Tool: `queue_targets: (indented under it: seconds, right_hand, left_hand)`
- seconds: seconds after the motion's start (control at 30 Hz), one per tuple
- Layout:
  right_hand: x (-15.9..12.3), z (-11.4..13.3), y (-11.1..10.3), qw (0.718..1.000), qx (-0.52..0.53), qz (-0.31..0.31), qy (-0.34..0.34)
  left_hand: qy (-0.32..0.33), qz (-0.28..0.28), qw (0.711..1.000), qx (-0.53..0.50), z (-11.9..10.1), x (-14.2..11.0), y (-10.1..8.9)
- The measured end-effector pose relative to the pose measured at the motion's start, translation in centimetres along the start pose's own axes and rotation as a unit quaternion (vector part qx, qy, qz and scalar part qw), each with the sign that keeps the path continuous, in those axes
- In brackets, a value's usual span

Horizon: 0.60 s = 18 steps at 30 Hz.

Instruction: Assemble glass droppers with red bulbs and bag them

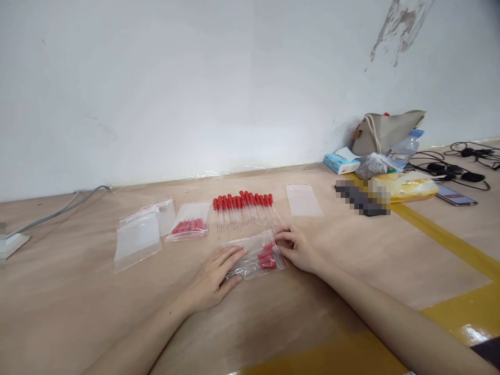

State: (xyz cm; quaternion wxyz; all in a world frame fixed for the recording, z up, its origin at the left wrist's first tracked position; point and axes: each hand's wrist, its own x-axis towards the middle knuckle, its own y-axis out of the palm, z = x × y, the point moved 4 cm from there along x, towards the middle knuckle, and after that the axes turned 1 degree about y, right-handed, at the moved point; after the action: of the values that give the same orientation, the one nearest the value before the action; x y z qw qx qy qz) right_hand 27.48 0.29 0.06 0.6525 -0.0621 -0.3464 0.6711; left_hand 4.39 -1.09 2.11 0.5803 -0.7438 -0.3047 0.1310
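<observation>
A clear zip bag [250,268] with several red-bulbed droppers [267,259] inside lies flat in front of me, its zip edge to the right. My left hand [216,275] rests on the bag's left end, fingers stretched out flat over the plastic. At the zip edge my right hand [297,251] has its fingers bent and closed on the bag's border. Behind the bag, loose red-bulbed droppers [242,200] with thin clear stems lie side by side. Left of them is another zip bag [191,213] with several droppers in it.
Flat zip bags [138,237] lie at the left, and a single one [304,200] at the back right. A tissue pack [410,186], a blue box [340,160], a grey bag [390,133], a phone [456,195] and black cables stand farther right. A grey cable [64,203] runs along the left.
</observation>
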Motion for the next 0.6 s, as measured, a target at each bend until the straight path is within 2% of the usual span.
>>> queue_targets:
  seconds: [0.1, 0.17, 0.3, 0.43, 0.6]
  right_hand:
    - [0.1, 0.7, 0.3, 0.998, -0.005, 0.038, -0.055]
    - [0.2, 0.8, 0.2, 0.997, 0.008, 0.054, -0.052]
    - [2.0, -1.0, -1.5, 0.996, 0.023, -0.015, 0.089]
    - [6.0, -3.3, -2.9, 0.972, -0.075, -0.087, 0.205]
    - [10.9, -5.1, -2.2, 0.955, -0.085, -0.113, 0.262]
  left_hand:
    - [0.007, 0.001, 1.000, 0.001, 0.1, 0.1, 0.0]
    - [0.010, 0.007, 1.000, 0.003, 0.1, 0.1, 0.1]
    - [0.011, 0.010, 1.000, 0.005, 0.1, 0.1, 0.1]
    - [0.006, 0.008, 1.000, 0.004, -0.1, 0.1, 0.0]
    - [0.004, 0.010, 1.000, 0.002, 0.0, 0.1, 0.0]
